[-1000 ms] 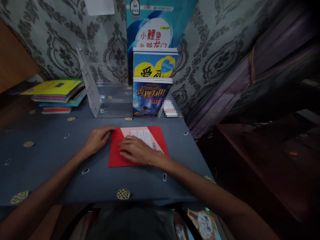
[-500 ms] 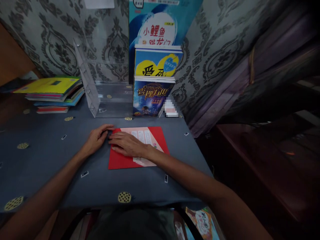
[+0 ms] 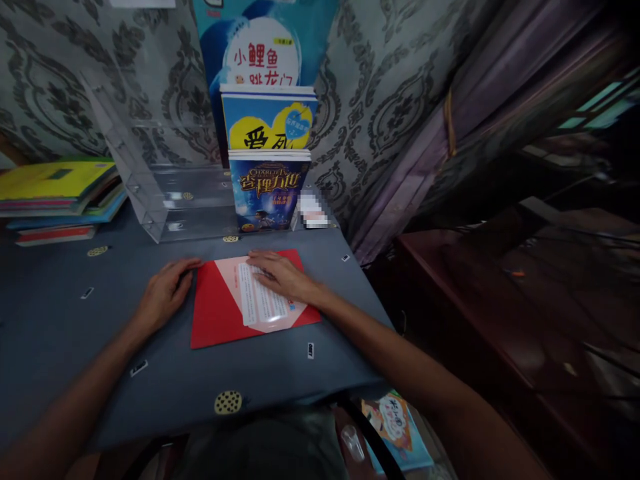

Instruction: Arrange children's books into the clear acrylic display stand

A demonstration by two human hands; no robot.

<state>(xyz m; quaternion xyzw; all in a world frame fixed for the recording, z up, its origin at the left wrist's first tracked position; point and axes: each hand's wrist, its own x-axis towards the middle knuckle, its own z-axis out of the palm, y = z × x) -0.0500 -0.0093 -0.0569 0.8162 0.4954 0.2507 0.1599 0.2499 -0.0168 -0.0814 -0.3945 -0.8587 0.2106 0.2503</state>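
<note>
A thin red book (image 3: pixel 215 313) with a pink and white text panel lies flat on the blue-grey tablecloth in front of me. My right hand (image 3: pixel 283 273) rests on its upper part, fingers spread over the cover. At the book's upper left corner, my left hand (image 3: pixel 165 290) lies on the cloth with its fingertips at the edge and its fingers apart. Behind the book stands a clear acrylic rack (image 3: pixel 135 177), which holds a dark blue book (image 3: pixel 267 193), a blue and yellow book (image 3: pixel 270 123) and a tall teal book (image 3: pixel 310 33).
Stacked books (image 3: pixel 55 187) lie at the left back of the table (image 3: pixel 50 333). A small white item, partly pixelated, is right of the rack. A patterned curtain (image 3: pixel 380 100) hangs behind. Another book (image 3: pixel 395 427) is below the table's front edge.
The view has shifted right. My right hand has moved from the red book's left part toward its upper right, uncovering the left side. My left hand remains by the upper left corner.
</note>
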